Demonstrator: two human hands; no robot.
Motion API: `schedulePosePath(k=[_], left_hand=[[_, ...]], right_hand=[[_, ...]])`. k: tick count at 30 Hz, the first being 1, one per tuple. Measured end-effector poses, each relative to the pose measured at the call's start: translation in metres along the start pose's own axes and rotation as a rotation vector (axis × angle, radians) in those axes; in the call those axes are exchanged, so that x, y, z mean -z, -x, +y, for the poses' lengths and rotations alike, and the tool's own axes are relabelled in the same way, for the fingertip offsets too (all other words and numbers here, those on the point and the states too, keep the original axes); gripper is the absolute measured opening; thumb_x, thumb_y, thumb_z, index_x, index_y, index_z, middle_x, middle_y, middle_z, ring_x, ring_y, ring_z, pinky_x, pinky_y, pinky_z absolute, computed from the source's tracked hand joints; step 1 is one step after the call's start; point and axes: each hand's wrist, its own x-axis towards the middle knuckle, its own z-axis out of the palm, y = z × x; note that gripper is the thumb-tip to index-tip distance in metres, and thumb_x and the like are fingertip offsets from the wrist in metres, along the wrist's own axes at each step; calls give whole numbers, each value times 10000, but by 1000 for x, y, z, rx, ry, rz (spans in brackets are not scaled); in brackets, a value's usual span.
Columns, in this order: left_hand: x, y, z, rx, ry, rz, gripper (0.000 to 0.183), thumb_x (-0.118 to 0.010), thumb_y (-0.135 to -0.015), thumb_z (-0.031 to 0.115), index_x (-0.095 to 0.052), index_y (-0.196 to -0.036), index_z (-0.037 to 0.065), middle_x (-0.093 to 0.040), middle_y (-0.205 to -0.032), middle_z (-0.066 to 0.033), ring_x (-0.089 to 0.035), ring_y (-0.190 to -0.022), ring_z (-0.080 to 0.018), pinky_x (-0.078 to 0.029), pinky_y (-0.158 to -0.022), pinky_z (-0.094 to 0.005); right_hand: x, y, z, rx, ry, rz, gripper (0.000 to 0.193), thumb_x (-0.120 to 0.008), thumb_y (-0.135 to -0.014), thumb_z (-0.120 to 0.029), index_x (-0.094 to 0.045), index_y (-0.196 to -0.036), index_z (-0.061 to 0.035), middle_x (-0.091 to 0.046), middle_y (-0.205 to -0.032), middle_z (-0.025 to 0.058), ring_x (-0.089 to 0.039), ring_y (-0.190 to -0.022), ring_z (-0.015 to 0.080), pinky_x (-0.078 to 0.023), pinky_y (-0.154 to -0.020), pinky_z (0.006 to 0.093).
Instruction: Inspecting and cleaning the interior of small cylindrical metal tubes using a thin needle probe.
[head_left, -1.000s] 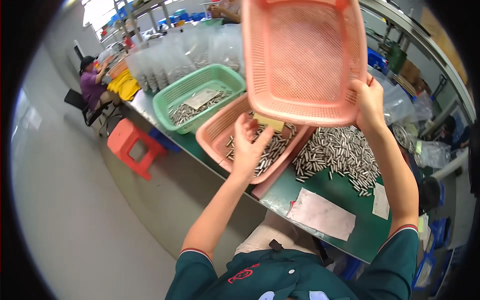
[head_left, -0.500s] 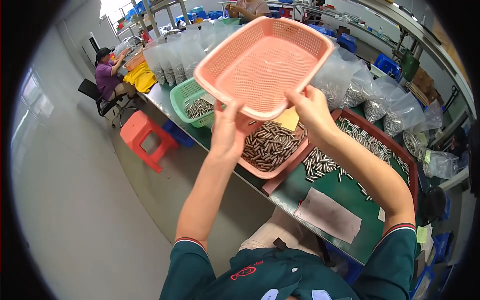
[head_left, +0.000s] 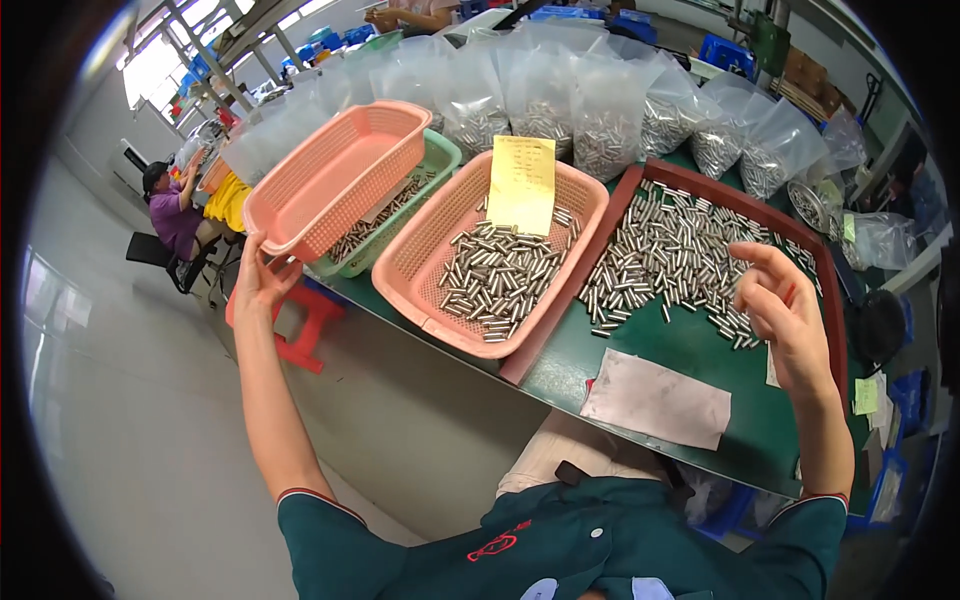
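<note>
My left hand (head_left: 262, 278) grips the near corner of a pink plastic basket (head_left: 345, 180), which holds nothing. That basket is tilted over a green basket (head_left: 440, 150) with metal pins in it. My right hand (head_left: 780, 305) is raised above the right side of the table, its fingers loosely bent and apart, nothing in them. Beneath and beside it lie many short metal pins (head_left: 660, 240) on the green surface inside a red-brown frame (head_left: 560, 325). Between my hands stands a second pink basket (head_left: 400, 270), with metal pins (head_left: 505, 275) and a yellow paper slip (head_left: 523, 180) in it.
Clear plastic bags of metal pins (head_left: 605, 115) line the table's far side. A greyish cloth (head_left: 655, 400) lies near the front edge. A red stool (head_left: 300, 330) stands on the floor at left. One person (head_left: 175, 205) sits further left; another is partly visible at the back.
The pink basket has moved left and down, from between both hands to over the green basket. My right hand has let go of it and moved right, above the loose pins.
</note>
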Motion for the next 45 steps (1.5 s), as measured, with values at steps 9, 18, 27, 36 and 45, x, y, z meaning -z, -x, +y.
schedulePosePath(k=[9, 18, 27, 36, 45], left_hand=[[6, -25, 15, 57, -253, 111, 482, -677, -673, 481, -541, -955, 113, -555, -940, -99, -559, -845, -211, -489, -733, -336], [15, -4, 3, -148, -252, 251, 734, -685, -719, 424, -371, -1239, 13, -499, -1123, -160, -514, -1049, -249, -456, -843, -332], [-190, 216, -101, -1503, -477, 304, 309, -518, -793, -28, -451, -1087, -96, -569, -936, -159, -555, -780, -197, -477, -701, -284], [-321, 200, -219, -1271, -934, -640, 153, -618, -675, -42, -593, -823, -7, -546, -753, -102, -537, -697, -263, -434, -599, -344], [-360, 166, -250, -1282, -1177, -878, 146, -590, -689, -4, -621, -829, 21, -515, -769, -79, -519, -744, -238, -436, -641, -341]], right_hand=[[49, 47, 42, -18, -162, 295, 324, -535, -834, -155, -512, -1100, 28, -456, -621, -33, -261, -469, -8, -179, -424, 158], [60, 75, 80, 174, -552, 552, 321, -324, -920, -296, -464, -1026, -27, -472, -785, 62, -318, -569, 61, -271, -510, 189], [5, 73, 120, 287, -459, 333, 319, -312, -907, -347, -404, -902, -42, -479, -714, 71, -293, -569, 59, -249, -521, 195], [-4, 73, 140, 359, -376, 347, 361, -305, -931, -363, -421, -843, -33, -493, -716, 74, -390, -597, 92, -309, -533, 223], [16, 76, 128, 593, 531, 356, 234, -488, -883, -222, -491, -767, -19, -478, -674, 89, -449, -570, 219, -354, -481, 304]])
